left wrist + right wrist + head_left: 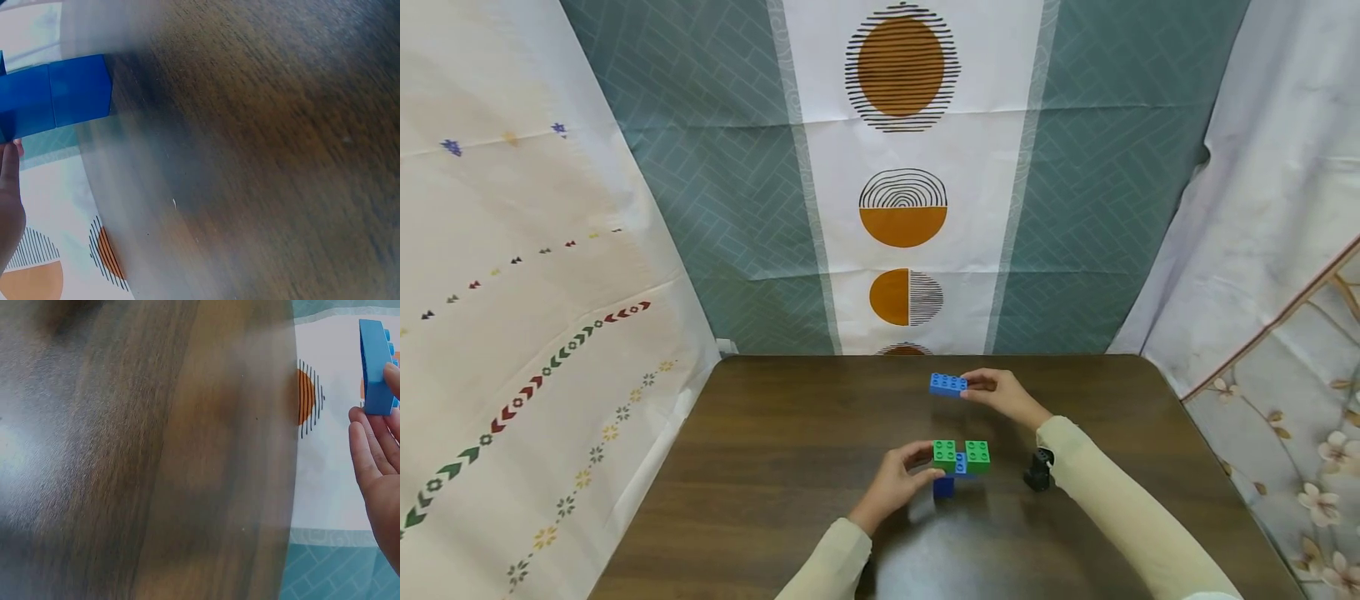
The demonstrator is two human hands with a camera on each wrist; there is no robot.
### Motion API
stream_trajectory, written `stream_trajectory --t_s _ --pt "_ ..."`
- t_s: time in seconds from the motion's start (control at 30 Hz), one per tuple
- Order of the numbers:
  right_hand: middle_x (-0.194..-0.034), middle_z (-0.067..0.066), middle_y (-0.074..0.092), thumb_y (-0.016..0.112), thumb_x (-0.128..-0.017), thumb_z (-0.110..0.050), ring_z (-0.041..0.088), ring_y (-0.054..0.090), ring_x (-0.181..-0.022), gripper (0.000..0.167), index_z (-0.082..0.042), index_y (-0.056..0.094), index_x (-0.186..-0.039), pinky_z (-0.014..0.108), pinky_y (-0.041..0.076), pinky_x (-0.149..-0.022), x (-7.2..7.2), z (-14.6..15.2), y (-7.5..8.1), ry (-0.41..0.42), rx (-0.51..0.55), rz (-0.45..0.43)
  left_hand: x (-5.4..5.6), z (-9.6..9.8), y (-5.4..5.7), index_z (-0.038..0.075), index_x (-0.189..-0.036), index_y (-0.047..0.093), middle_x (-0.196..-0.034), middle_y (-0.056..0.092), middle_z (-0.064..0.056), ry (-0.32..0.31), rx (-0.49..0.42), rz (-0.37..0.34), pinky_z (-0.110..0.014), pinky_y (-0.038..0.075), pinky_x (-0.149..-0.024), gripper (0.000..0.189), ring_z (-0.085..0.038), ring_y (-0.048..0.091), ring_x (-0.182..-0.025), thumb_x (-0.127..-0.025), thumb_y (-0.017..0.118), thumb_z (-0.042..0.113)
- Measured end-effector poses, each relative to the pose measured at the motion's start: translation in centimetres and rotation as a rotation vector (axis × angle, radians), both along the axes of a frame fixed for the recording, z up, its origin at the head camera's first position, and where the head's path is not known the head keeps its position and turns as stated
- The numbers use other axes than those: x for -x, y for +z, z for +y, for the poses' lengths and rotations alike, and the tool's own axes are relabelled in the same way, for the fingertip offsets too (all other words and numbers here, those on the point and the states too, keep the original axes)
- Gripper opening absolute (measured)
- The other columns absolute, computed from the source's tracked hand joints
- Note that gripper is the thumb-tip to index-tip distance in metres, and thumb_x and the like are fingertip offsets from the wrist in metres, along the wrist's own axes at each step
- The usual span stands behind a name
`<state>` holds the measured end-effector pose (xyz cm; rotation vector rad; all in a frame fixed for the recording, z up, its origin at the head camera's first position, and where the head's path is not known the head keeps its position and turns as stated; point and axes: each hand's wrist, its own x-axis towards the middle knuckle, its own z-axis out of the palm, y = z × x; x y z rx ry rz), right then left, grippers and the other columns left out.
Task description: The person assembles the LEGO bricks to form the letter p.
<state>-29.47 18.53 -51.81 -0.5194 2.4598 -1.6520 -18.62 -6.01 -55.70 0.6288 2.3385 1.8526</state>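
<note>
In the head view my left hand [895, 482] grips the left end of a small stack of toy building bricks. Two green bricks [977, 457] top it, side by side with a gap between, over a blue brick [961, 463]. A darker blue part [943, 487] projects below its left side. From the left wrist, blue brick sides [78, 87] show above the tabletop. Farther back, my right hand [1003, 396] pinches one end of a long blue brick [947, 384], studs up, apart from the stack. The right wrist view shows this brick [375, 369] between thumb and fingers.
Both hands are over a brown wooden table [790, 417]. Its back edge meets a hanging green and white patterned cloth [737, 192]. Pale printed cloths hang at the left [512, 275] and right [1262, 250]. A black wrist camera [1039, 471] sits under the right sleeve.
</note>
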Motion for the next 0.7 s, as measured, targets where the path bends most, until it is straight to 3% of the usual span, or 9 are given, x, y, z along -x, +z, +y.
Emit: stream_trajectory --t_s 0.3,0.7 --pt "-0.114 0.019 0.064 0.071 -0.089 -0.017 0.025 0.064 -0.099 0.041 0.001 0.060 -0.123 0.032 0.056 -0.083 -1.0 0.4 0.7 0.035 0.024 0.017 -1.2 -0.1 3.0 -0.005 -0.118 0.062 -0.113 0.066 -0.021 -0.026 -0.029 0.009 -0.050 0.048 -0.095 0.034 -0.035 0.061 -0.107 -0.086 0.070 0.000" --pt "-0.109 0.015 0.066 0.075 -0.085 -0.021 0.024 0.064 -0.095 0.040 -0.002 0.064 -0.119 0.027 0.056 -0.080 -2.8 0.3 1.9 0.074 0.042 0.035 -1.2 -0.1 3.2 -0.009 -0.117 0.061 -0.112 0.064 -0.026 -0.040 -0.054 0.020 -0.054 0.047 -0.094 0.034 -0.043 0.059 -0.107 -0.085 0.069 -0.002"
